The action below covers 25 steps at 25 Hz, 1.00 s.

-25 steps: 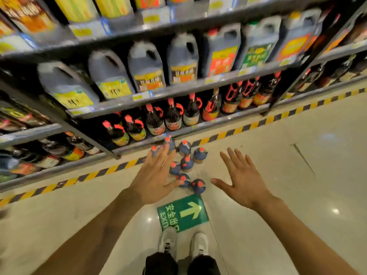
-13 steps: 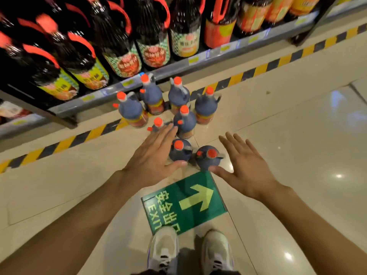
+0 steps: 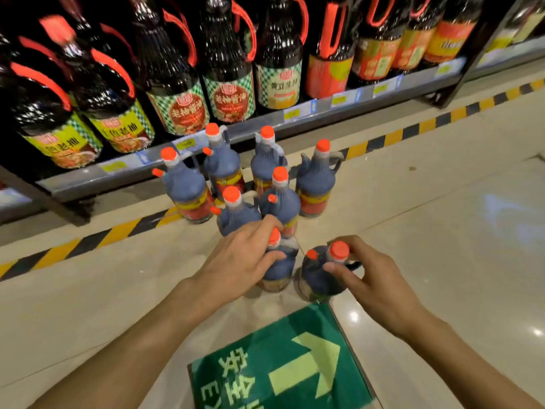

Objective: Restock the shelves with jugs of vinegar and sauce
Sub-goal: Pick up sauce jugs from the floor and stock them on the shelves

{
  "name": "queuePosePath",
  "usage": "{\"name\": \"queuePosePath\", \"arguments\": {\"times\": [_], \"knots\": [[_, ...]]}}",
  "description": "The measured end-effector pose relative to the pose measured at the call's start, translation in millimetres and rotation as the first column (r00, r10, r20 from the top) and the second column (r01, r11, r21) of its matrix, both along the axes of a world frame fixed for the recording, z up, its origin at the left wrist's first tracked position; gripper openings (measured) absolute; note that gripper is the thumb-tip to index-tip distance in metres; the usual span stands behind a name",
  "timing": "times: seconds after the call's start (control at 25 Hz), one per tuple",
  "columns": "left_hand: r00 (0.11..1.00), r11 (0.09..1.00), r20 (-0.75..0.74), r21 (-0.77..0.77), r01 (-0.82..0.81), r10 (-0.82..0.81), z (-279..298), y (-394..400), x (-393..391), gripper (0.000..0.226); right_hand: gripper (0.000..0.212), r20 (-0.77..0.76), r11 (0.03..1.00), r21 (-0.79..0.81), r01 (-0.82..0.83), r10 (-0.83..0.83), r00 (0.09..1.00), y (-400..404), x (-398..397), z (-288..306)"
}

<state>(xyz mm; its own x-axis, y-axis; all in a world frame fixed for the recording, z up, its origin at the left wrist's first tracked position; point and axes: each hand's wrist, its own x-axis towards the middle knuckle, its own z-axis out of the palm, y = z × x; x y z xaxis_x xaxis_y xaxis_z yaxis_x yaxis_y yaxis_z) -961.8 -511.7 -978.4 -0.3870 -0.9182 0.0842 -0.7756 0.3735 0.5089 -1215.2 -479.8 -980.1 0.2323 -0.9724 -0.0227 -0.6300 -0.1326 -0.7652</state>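
Both arms reach down, left hand (image 3: pixel 240 255) and right hand (image 3: pixel 373 278) with fingers curled

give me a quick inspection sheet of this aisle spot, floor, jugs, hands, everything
surface: pale tiled floor, glossy, with a yellow-black hazard stripe along the shelf base
job's things: eight blue jugs with orange caps stand upright in a cluster on the floor
clutter: nothing seen
grip: left hand closes over the near-left jug; right hand wraps the near-right jug; neither looks lifted
cables: nothing seen
surroundings: bottom shelf full of dark bottles with red handles; green exit sign on the floor
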Motion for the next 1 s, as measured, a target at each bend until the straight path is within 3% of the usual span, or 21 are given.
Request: {"name": "queuePosePath", "arguments": {"times": [0.24, 0.44, 0.64, 0.72, 0.84, 1.0], "knots": [[0.999, 0.999, 0.042, 0.047, 0.016, -0.018, 9, 16, 1, 0.027, 0.017, 0.0, 1.0, -0.009, -0.027, 0.027, 1.0, 14, 2, 3], [0.994, 0.995, -0.11, 0.104, 0.01, 0.001, 5, 54, 8, 0.027, 0.017, 0.038, 0.996, 0.039, -0.08, 0.078, 0.996, 34, 0, 4], [0.911, 0.94, -0.317, 0.297, -0.167, 0.262, -11, 64, 13, 0.056, 0.021, 0.135, 0.994, 0.072, -0.086, 0.076, 0.988, 45, -3, -3], [0.861, 0.909, -0.386, 0.376, -0.181, 0.331, -30, 68, 18, 0.069, 0.032, 0.205, 0.995, 0.091, -0.047, 0.028, 0.978, 47, -6, -9], [0.794, 0.847, -0.438, 0.503, -0.172, 0.422, -59, 78, 26, 0.08, 0.066, 0.281, 0.98, 0.2, 0.022, -0.078, 0.957, 50, -11, -31], [0.778, 0.818, -0.48, 0.569, -0.077, 0.407, -80, 77, 26, 0.071, 0.091, 0.332, 0.931, 0.363, -0.031, -0.098, 0.938, 46, -19, -63]]}}
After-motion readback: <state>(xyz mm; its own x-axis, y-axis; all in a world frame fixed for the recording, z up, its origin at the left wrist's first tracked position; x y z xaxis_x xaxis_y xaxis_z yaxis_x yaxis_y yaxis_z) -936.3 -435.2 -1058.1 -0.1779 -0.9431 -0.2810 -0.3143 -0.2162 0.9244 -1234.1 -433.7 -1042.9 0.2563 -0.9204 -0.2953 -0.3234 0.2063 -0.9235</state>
